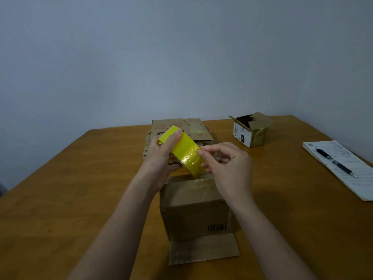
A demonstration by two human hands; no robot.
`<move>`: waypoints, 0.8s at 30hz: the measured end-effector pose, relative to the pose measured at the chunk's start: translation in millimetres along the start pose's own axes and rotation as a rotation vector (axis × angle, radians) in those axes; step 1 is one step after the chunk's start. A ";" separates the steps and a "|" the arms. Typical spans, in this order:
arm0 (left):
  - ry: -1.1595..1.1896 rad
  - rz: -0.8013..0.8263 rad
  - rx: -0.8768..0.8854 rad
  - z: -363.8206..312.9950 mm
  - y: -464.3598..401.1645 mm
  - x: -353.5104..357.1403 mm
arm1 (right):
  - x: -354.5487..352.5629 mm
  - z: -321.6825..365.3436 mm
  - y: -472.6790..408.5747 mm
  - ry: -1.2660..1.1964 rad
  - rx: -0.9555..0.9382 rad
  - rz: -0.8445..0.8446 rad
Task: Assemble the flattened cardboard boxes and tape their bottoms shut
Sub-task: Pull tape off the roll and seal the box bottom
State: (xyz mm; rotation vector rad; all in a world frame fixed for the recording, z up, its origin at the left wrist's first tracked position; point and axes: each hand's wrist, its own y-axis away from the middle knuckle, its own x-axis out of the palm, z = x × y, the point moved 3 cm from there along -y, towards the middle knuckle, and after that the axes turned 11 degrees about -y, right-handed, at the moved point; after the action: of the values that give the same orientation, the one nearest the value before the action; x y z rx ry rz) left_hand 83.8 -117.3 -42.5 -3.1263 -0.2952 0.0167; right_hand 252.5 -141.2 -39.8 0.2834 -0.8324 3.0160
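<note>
My left hand [161,156] grips a roll of yellow tape [184,149] held up above the table, thumb across its top. My right hand [226,164] has its fingertips on the roll's outer surface at the right side, pinching at the tape. Below the hands stands a brown cardboard box [195,211] with a barcode on its near face and one flap lying flat toward me. Behind the roll lies a stack of flattened cardboard boxes [193,128], partly hidden by my left hand and the tape.
A small assembled box [250,132] with open top flaps stands at the back right of the wooden table [80,188]. A notebook [347,170] with a black pen [335,162] on it lies at the right edge. A grey wall is behind.
</note>
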 end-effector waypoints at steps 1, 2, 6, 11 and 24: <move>-0.005 0.001 -0.002 0.2 -0.1 0.0 | -0.2 0.1 -1.1 -0.003 0.007 -0.005; -0.010 0.000 -0.003 0.4 0.0 0.2 | -0.4 0.0 -2.2 0.001 0.012 -0.008; -0.022 -0.008 0.009 -0.8 0.4 2.3 | 0.4 0.1 -3.6 0.012 0.037 0.010; -0.017 -0.008 0.014 -1.3 3.4 3.1 | -0.3 -3.0 -1.0 0.007 0.063 -0.026; -0.081 -0.017 0.075 -10.6 10.7 10.2 | -11.5 -2.6 -1.2 -0.030 0.169 -0.021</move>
State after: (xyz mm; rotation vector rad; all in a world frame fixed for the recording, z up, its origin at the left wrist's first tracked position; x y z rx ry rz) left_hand 95.9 -125.9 -32.0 -3.0535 -0.3149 0.1518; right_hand 263.4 -138.3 -43.3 0.3359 -0.5728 3.0737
